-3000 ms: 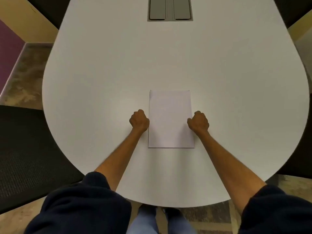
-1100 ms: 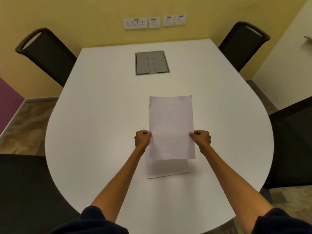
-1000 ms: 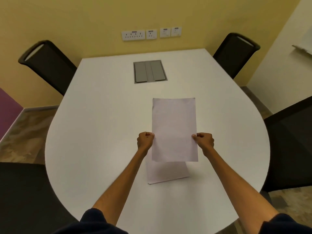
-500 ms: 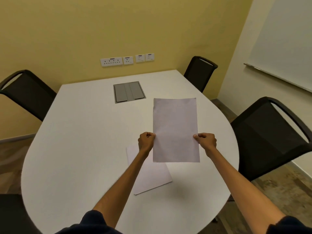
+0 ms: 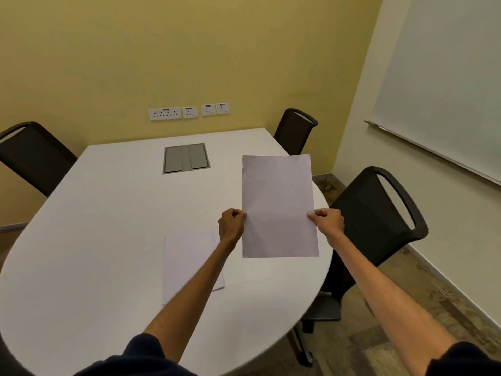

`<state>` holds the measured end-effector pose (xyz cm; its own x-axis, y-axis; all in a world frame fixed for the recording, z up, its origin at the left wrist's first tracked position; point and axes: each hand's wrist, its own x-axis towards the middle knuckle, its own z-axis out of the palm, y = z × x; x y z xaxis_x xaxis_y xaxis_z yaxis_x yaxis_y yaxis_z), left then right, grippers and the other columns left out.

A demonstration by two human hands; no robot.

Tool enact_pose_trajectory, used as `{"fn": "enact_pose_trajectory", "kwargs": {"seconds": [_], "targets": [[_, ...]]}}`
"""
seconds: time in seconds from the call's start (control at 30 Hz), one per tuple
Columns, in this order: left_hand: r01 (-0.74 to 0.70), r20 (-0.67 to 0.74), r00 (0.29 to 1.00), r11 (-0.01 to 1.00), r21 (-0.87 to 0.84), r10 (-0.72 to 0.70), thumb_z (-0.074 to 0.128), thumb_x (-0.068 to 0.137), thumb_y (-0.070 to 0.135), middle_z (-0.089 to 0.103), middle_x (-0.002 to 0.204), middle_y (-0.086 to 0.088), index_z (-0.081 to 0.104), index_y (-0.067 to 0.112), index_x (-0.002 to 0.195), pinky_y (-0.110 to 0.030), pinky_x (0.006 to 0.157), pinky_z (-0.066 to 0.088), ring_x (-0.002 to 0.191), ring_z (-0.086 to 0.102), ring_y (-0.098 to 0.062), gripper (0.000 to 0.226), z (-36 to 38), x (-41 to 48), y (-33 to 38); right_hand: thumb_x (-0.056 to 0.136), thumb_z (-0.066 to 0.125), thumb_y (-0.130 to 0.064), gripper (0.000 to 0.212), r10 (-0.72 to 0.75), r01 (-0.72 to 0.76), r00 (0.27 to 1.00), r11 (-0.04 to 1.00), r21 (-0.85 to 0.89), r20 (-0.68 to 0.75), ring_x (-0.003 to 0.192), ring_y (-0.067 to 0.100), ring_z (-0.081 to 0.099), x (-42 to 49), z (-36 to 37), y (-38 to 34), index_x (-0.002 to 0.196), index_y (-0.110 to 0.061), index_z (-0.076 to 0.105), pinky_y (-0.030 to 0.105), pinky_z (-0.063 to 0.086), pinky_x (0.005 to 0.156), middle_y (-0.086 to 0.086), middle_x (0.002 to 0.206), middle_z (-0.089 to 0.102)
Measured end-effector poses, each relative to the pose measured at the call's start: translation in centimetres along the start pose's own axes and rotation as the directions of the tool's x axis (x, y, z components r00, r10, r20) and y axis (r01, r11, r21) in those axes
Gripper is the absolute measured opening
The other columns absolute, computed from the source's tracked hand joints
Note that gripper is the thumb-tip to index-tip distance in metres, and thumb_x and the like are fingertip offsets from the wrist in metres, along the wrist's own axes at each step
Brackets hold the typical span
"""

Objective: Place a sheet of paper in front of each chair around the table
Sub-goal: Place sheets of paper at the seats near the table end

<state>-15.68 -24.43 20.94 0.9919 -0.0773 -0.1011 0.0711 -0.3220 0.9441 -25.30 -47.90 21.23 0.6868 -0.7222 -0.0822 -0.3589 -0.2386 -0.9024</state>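
Nearest to us, our dark sleeves (image 5: 135, 359) fill the bottom edge, and both bare arms reach out over the white desk (image 5: 103, 240). Under our left arm a flat sheet (image 5: 187, 256) lies on the desk, turned a little askew, its right part hidden by the arm.

Farther out, our left grip (image 5: 231, 225) pinches the left edge of the held sheet (image 5: 279, 202), fingers curled tight on the paper. Our right grip (image 5: 326, 222) pinches the right edge at the same height in the same way. The held sheet hangs between the two grips, clear of the desk, upright and facing us. Most of it rises above the knuckles and a shorter part drops below them. It is seen against the desk's right rim, up and right of the flat sheet and apart from it.

Just right of our right grip stands the near chair (image 5: 379, 213), black, close against the desk's rounded rim. Beyond, a grey hatch (image 5: 186, 158) sits flush in the middle of the desk. The far chair (image 5: 295, 131) stands at the far right corner, the left chair (image 5: 35, 156) at the left side. A row of sockets (image 5: 188, 112) lines the yellow wall (image 5: 162, 50), and a whiteboard (image 5: 447, 77) hangs on the right.
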Motion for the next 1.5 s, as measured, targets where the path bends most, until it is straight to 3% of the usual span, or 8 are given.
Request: {"fn": "enact_pose_trajectory", "kwargs": {"seconds": [0.37,0.6,0.8,0.93,1.17,1.27,1.43,1.5], "targets": [[0.026,-0.022,0.999,0.998,0.049,-0.025,0.054,0.093,0.018,0.072,0.097,-0.013,0.067,0.001,0.094,-0.049,0.088,0.057,0.091,0.069,-0.032,0.022,9.2,-7.5,0.8,0.087,0.072,-0.025,0.031,-0.07,0.074,0.996,0.993,-0.087,0.048,0.103,0.03,0.067,3.9,-9.2,2.5,0.11,-0.003,0.071,0.047,0.055,0.091,0.014,0.11,0.071],[0.031,-0.055,0.998,0.996,0.083,-0.027,0.054,0.091,0.018,0.072,0.098,-0.01,0.066,0.004,0.093,-0.048,0.088,0.056,0.092,0.069,-0.031,0.019,14.0,-4.6,2.1,0.089,0.07,-0.024,0.031,-0.057,0.068,0.994,0.991,-0.112,0.097,0.106,0.029,0.066,9.9,-10.1,4.2,0.111,-0.003,0.07,0.047,0.054,0.094,0.013,0.113,0.07],[0.102,-0.143,0.985,0.994,0.032,-0.096,0.055,0.087,0.018,0.072,0.093,-0.007,0.065,0.009,0.084,-0.042,0.081,0.055,0.089,0.069,-0.03,0.014,18.9,0.1,2.8,0.093,0.064,-0.021,0.024,-0.085,0.127,0.977,0.968,-0.217,0.194,0.104,0.029,0.066,17.6,-9.4,4.0,0.107,-0.002,0.071,0.039,0.053,0.088,0.015,0.11,0.07],[0.188,-0.176,0.965,0.981,-0.046,-0.193,0.057,0.083,0.019,0.074,0.093,-0.006,0.068,0.006,0.085,-0.044,0.086,0.056,0.089,0.07,-0.03,0.017,20.9,2.6,3.0,0.093,0.064,-0.021,0.024,-0.096,0.172,0.959,0.944,-0.282,0.267,0.1,0.03,0.067,22.1,-8.3,2.5,0.101,-0.001,0.073,0.047,0.055,0.091,0.015,0.104,0.071],[0.281,-0.261,0.914,0.949,-0.141,-0.31,0.058,0.079,0.017,0.075,0.09,-0.01,0.069,0.001,0.083,-0.043,0.083,0.056,0.087,0.071,-0.033,0.02,21.8,5.5,2.6,0.093,0.063,-0.023,0.025,-0.113,0.266,0.906,0.901,-0.342,0.407,0.096,0.031,0.068,26.9,-5.2,0.6,0.098,0.0,0.073,0.036,0.051,0.076,0.015,0.1,0.071],[0.315,-0.307,0.884,0.935,-0.165,-0.352,0.061,0.081,0.017,0.074,0.091,-0.015,0.069,-0.004,0.082,-0.041,0.079,0.055,0.088,0.071,-0.035,0.022,22.1,6.5,2.0,0.092,0.063,-0.021,0.026,-0.094,0.285,0.878,0.891,-0.354,0.47,0.095,0.034,0.067,28.8,-3.5,0.7,0.097,0.003,0.072,0.038,0.052,0.076,0.019,0.101,0.071],[0.417,-0.352,0.814,0.886,-0.202,-0.463,0.064,0.081,0.019,0.064,0.072,-0.008,0.055,0.011,0.06,-0.031,0.069,0.045,0.078,0.068,-0.031,0.024,23.6,7.3,1.0,0.091,0.063,-0.019,0.03,-0.035,0.311,0.822,0.864,-0.397,0.568,0.089,0.035,0.066,32.0,-0.7,1.6,0.1,0.008,0.071,0.045,0.053,0.078,0.024,0.102,0.07],[0.459,-0.364,0.781,0.862,-0.216,-0.507,0.065,0.081,0.018,0.057,0.068,-0.006,0.051,0.013,0.058,-0.03,0.068,0.044,0.073,0.061,-0.028,0.027,24.5,7.6,0.3,0.09,0.062,-0.018,0.027,0.001,0.332,0.784,0.844,-0.421,0.621,0.079,0.032,0.062,33.2,0.1,1.9,0.089,0.008,0.071,0.041,0.047,0.069,0.023,0.088,0.067]]}}
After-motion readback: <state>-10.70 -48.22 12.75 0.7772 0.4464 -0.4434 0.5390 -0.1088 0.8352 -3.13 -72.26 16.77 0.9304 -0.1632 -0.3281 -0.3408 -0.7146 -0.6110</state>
